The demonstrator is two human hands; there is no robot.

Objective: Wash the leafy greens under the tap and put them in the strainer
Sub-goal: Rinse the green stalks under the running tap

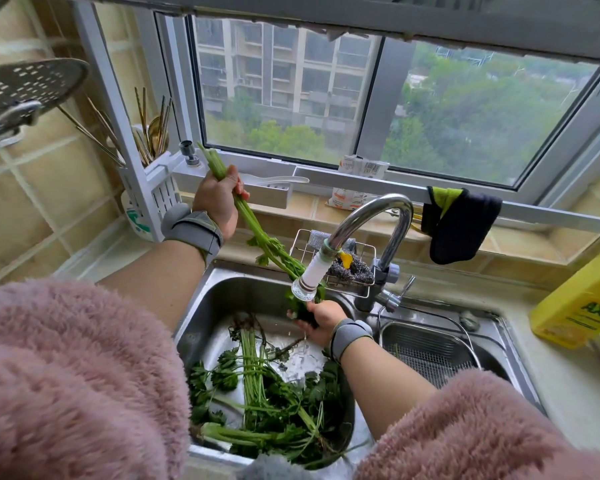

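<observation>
My left hand [219,197] grips the celery stalks [257,230] left of the tap [371,220]. My right hand [321,318] clutches their leaves under its nozzle.

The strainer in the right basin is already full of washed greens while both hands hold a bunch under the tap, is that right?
Not quite. In the head view the strainer in the right basin holds no bunch of greens yet. The rest stands: the left hand grips the stalk end and the right hand holds the leafy end of the bunch under the tap.
</observation>
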